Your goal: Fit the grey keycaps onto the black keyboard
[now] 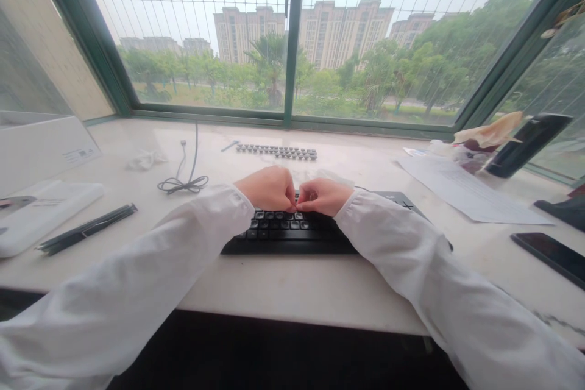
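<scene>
A black keyboard (292, 246) lies on the white sill; pale square pieces sit on several of its keys. My left hand (270, 187) is over its upper middle, fingers pinched together and pointing down. Close beside it, almost fingertip to fingertip, my right hand (323, 195) is closed in a pinch too. Whatever is between the fingers of either hand is too small to make out. Both hands hide the upper part of the keyboard. Behind them, small dark keycaps (276, 152) are lined up in rows near the window.
A coiled cable (183, 184), a black packaged item (86, 230) and white boxes (46, 146) are on the left. To the right are paper sheets (470, 189), a phone (553, 256) and an upright black object (525, 145). Crumpled clear plastic lies behind my hands.
</scene>
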`<state>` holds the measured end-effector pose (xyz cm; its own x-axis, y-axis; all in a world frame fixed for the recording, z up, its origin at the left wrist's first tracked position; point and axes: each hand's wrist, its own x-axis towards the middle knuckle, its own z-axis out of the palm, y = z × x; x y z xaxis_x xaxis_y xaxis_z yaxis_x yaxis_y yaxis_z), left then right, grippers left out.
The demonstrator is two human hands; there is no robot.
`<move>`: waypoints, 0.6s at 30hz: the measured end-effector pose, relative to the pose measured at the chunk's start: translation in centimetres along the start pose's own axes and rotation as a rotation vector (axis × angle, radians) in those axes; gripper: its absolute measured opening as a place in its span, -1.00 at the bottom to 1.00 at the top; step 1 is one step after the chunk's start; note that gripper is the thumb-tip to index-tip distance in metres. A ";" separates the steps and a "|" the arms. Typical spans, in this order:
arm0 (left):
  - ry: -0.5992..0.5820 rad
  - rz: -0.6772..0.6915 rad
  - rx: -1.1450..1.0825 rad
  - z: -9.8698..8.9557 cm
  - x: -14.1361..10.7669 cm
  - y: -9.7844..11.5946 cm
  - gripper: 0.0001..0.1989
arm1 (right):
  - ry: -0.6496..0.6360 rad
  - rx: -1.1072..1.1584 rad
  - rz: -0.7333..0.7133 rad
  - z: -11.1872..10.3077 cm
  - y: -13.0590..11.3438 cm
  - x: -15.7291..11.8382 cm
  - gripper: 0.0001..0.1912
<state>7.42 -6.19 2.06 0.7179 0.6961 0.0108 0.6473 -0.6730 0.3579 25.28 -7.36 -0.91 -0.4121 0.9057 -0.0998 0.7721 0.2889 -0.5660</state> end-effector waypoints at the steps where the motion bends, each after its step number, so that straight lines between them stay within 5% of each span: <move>1: 0.021 0.013 0.040 0.1 0.0 0.2 -0.85 | 0.017 -0.016 0.004 0.1 -0.1 0.0 -0.88; 4: 0.070 0.041 0.098 0.4 -0.2 0.3 -0.85 | 0.058 -0.034 -0.003 0.4 -0.1 -0.1 -0.90; 11: 0.045 -0.008 -0.140 -0.3 -0.2 -2.3 -0.74 | 0.058 0.172 -0.036 -0.3 1.2 0.0 -0.78; 18: 0.384 -0.161 0.054 -0.1 0.7 -5.1 -0.79 | 0.582 -0.149 0.152 -2.9 1.7 -1.2 -0.83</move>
<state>4.62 -2.23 0.29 0.4651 0.8294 0.3096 0.7634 -0.5528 0.3341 28.51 -7.05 0.60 0.0071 0.9486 0.3163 0.8780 0.1455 -0.4561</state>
